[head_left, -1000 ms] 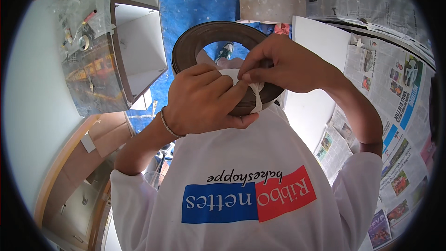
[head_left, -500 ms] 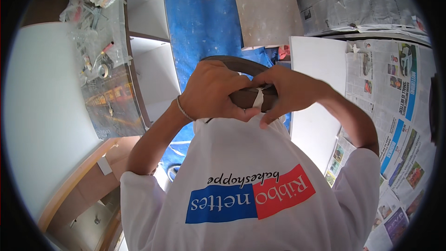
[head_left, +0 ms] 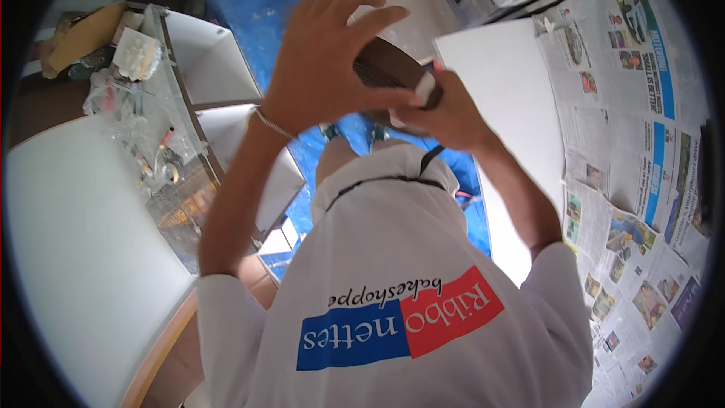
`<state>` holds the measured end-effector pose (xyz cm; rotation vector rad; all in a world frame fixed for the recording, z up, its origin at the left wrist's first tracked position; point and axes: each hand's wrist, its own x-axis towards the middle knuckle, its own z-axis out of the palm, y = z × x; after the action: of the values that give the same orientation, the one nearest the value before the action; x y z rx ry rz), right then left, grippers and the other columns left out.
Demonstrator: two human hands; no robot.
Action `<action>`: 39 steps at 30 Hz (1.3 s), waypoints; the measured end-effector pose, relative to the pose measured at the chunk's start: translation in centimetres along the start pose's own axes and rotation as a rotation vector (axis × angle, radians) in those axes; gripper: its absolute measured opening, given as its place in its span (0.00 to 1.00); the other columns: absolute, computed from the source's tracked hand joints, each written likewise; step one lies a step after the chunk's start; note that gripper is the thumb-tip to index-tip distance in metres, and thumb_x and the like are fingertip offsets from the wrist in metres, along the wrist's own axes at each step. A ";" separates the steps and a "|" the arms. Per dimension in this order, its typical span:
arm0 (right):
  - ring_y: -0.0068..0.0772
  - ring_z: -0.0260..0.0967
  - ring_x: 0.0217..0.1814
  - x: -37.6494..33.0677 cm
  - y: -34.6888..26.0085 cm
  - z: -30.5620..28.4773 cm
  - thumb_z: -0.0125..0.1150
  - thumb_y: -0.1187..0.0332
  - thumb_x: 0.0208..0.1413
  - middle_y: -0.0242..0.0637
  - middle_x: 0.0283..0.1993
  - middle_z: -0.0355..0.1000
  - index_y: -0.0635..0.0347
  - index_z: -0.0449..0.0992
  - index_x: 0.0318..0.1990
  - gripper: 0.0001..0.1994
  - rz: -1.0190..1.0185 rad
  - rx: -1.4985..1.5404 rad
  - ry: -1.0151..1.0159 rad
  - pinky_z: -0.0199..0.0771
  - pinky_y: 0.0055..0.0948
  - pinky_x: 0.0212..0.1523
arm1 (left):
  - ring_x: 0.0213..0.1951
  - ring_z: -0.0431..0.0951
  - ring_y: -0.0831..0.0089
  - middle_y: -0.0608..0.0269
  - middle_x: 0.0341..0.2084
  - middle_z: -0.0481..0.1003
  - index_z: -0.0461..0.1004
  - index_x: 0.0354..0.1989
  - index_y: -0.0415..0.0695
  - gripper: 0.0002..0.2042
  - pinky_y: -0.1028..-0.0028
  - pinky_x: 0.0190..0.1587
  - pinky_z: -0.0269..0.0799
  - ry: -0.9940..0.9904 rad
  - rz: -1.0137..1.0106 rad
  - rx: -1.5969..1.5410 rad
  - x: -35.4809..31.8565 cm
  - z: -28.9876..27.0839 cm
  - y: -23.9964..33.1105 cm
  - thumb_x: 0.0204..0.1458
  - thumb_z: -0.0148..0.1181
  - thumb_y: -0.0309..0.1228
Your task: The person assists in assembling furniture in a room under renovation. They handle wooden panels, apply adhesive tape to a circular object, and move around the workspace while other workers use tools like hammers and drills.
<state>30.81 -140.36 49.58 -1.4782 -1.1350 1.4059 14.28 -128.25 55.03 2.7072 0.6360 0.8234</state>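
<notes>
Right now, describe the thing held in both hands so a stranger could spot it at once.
Above the white shirt, over the blue tarp, the left hand and right hand meet. Between them is a dark brown roll of banding with a white free end, the only dark ring among white boards and newspaper.

Head camera looks steeply down, close above hands (head_left: 377,83).

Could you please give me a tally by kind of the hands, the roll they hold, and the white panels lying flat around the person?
Hands: 2 (left hand, right hand)
Brown roll: 1
White panels: 2 (left panel, right panel)
Total: 5
</notes>
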 end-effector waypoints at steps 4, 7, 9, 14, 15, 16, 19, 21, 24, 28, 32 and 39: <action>0.20 0.71 0.32 -0.6 1.2 0.5 0.68 0.67 0.47 0.33 0.30 0.76 0.66 0.78 0.33 0.10 0.106 0.281 0.104 0.71 0.23 0.36 | 0.43 0.74 0.60 0.57 0.39 0.74 0.76 0.42 0.44 0.24 0.64 0.47 0.68 0.343 -0.278 -0.271 -3.5 2.1 0.7 0.39 0.74 0.43; 0.20 0.70 0.33 -0.6 1.8 2.0 0.63 0.56 0.56 0.33 0.31 0.75 0.67 0.78 0.34 0.18 0.070 0.483 0.245 0.70 0.22 0.35 | 0.35 0.75 0.69 0.58 0.34 0.76 0.76 0.42 0.41 0.17 0.70 0.41 0.69 0.183 -0.703 -0.528 -6.5 3.8 3.1 0.45 0.71 0.33; 0.19 0.69 0.33 0.3 1.6 2.9 0.55 0.49 0.60 0.33 0.32 0.74 0.67 0.77 0.35 0.23 0.034 0.692 0.280 0.69 0.22 0.35 | 0.31 0.75 0.72 0.58 0.32 0.76 0.76 0.43 0.40 0.16 0.73 0.38 0.70 0.149 -0.784 -0.762 -7.2 4.9 4.4 0.46 0.70 0.32; 0.20 0.68 0.37 2.1 1.1 4.3 0.44 0.45 0.65 0.31 0.35 0.73 0.64 0.76 0.39 0.27 0.063 0.552 0.361 0.67 0.21 0.36 | 0.39 0.77 0.72 0.59 0.37 0.76 0.74 0.47 0.37 0.17 0.73 0.43 0.72 0.145 -0.881 -0.714 -7.2 5.2 5.2 0.49 0.67 0.28; 0.21 0.68 0.40 2.3 1.5 4.8 0.43 0.47 0.66 0.31 0.38 0.73 0.62 0.76 0.42 0.25 0.088 0.481 0.417 0.67 0.22 0.38 | 0.40 0.77 0.71 0.58 0.38 0.76 0.73 0.49 0.37 0.19 0.73 0.44 0.72 0.186 -0.883 -0.657 -7.7 5.0 5.2 0.49 0.68 0.28; 0.27 0.64 0.47 2.4 2.4 5.3 0.41 0.48 0.67 0.36 0.44 0.69 0.63 0.72 0.48 0.25 0.095 0.370 0.412 0.63 0.26 0.45 | 0.43 0.77 0.69 0.56 0.40 0.76 0.72 0.51 0.36 0.22 0.72 0.46 0.72 0.212 -0.860 -0.653 -8.3 4.9 5.5 0.48 0.69 0.30; 0.47 0.53 0.69 0.9 6.2 6.0 0.35 0.52 0.69 0.50 0.64 0.59 0.63 0.62 0.64 0.27 -0.069 -0.115 0.302 0.52 0.38 0.68 | 0.52 0.74 0.64 0.51 0.47 0.74 0.69 0.55 0.35 0.28 0.70 0.52 0.70 0.184 -0.853 -0.511 -8.0 2.6 6.9 0.47 0.70 0.35; 0.23 0.67 0.46 1.7 3.9 8.1 0.38 0.52 0.69 0.32 0.43 0.69 0.60 0.68 0.49 0.20 -0.034 0.508 0.325 0.67 0.26 0.49 | 0.53 0.74 0.60 0.48 0.49 0.74 0.69 0.55 0.34 0.27 0.69 0.54 0.69 0.225 -0.917 -0.677 -9.7 4.1 5.8 0.50 0.67 0.37; 0.23 0.67 0.46 2.4 4.0 9.9 0.41 0.51 0.68 0.33 0.45 0.69 0.62 0.67 0.52 0.22 0.033 0.703 0.158 0.67 0.27 0.47 | 0.51 0.76 0.58 0.46 0.47 0.76 0.70 0.54 0.34 0.25 0.68 0.54 0.69 0.292 -1.066 -0.836 -11.8 5.3 4.6 0.51 0.65 0.37; 0.21 0.66 0.43 3.7 3.1 12.0 0.42 0.53 0.68 0.32 0.44 0.70 0.63 0.69 0.50 0.21 0.036 0.753 0.148 0.67 0.25 0.43 | 0.47 0.78 0.61 0.46 0.43 0.78 0.73 0.53 0.37 0.22 0.67 0.49 0.71 0.284 -1.055 -0.715 -13.0 4.9 2.4 0.53 0.63 0.36; 0.21 0.66 0.40 6.5 4.8 12.5 0.46 0.55 0.67 0.31 0.39 0.71 0.61 0.73 0.45 0.18 0.027 0.584 0.129 0.66 0.24 0.42 | 0.43 0.78 0.61 0.47 0.42 0.78 0.71 0.55 0.37 0.21 0.67 0.46 0.70 0.150 -1.203 -0.737 -12.0 2.6 -0.5 0.55 0.60 0.35; 0.18 0.62 0.43 15.5 3.4 18.4 0.51 0.55 0.65 0.26 0.40 0.67 0.60 0.69 0.53 0.19 0.189 0.667 0.070 0.63 0.22 0.45 | 0.45 0.77 0.67 0.53 0.41 0.77 0.70 0.56 0.38 0.18 0.71 0.47 0.71 0.227 -1.118 -0.787 -13.8 1.9 -10.8 0.60 0.56 0.33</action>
<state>12.59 -127.20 40.31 -1.1474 -0.4114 1.6358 1.47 -125.50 43.31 1.2484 1.3134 0.7825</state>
